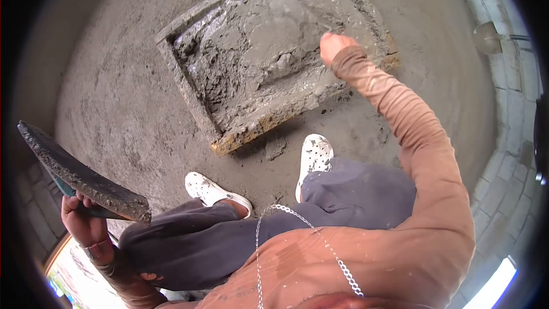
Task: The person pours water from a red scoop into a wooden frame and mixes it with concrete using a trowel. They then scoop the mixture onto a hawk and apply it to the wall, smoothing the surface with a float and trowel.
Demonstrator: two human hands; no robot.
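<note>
While the left hand (86, 226) is clamped around the green handle (102, 212) under a tilted, mortar-covered board (80, 174), the right hand (334, 46) is closed in a fist over the wet mortar (274, 40) in the tray (240, 137) on the floor (126, 97); what it grips I cannot tell. 2 white shoes (314, 154) stand near the tray.

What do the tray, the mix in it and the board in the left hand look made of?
Tray: probably wood, yellowish bare edge showing under grey crust. Mix: likely wet cement mortar, grey, glossy, lumpy. Board in the left hand: unclear under a caked grey coat; flat and dark.
</note>
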